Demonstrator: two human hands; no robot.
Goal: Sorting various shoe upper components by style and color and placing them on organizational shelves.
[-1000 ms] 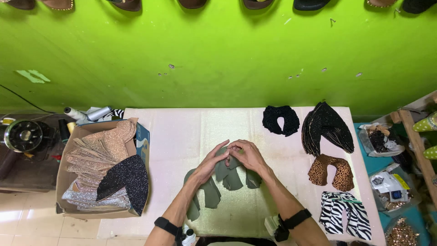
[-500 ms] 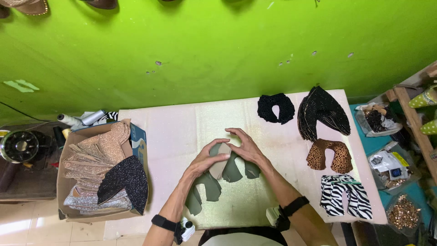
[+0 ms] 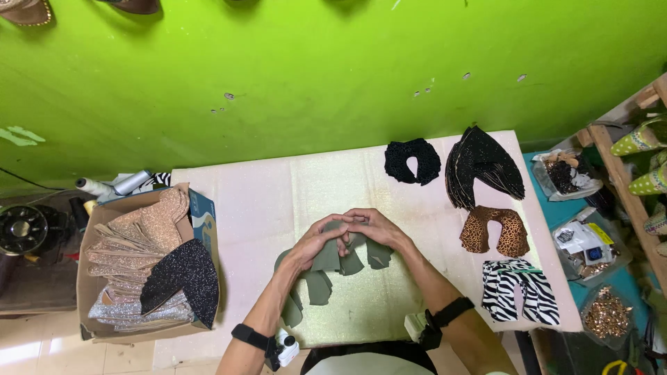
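Several olive-green cut fabric pieces [image 3: 314, 283] lie fanned on a pale glittery sheet [image 3: 361, 187] spread over the white table [image 3: 243, 229]. My left hand [image 3: 316, 242] and my right hand [image 3: 372, 227] meet fingertip to fingertip above the upper pieces and pinch one green piece [image 3: 332, 255] between them. Black bands with small devices sit on both wrists.
A cardboard box [image 3: 90, 250] at the left holds glittery pink, silver and black cut pieces. On the right lie black glittery stacks [image 3: 483, 167], a black curved piece [image 3: 412, 161], leopard-print pieces [image 3: 494, 230] and zebra-print pieces [image 3: 520, 290]. A sewing machine [image 3: 21, 232] stands far left; bags and shelves far right.
My hands have drawn closer together and lifted the edge of a green piece. The view has tilted, so the table sits lower and to the right in the picture.
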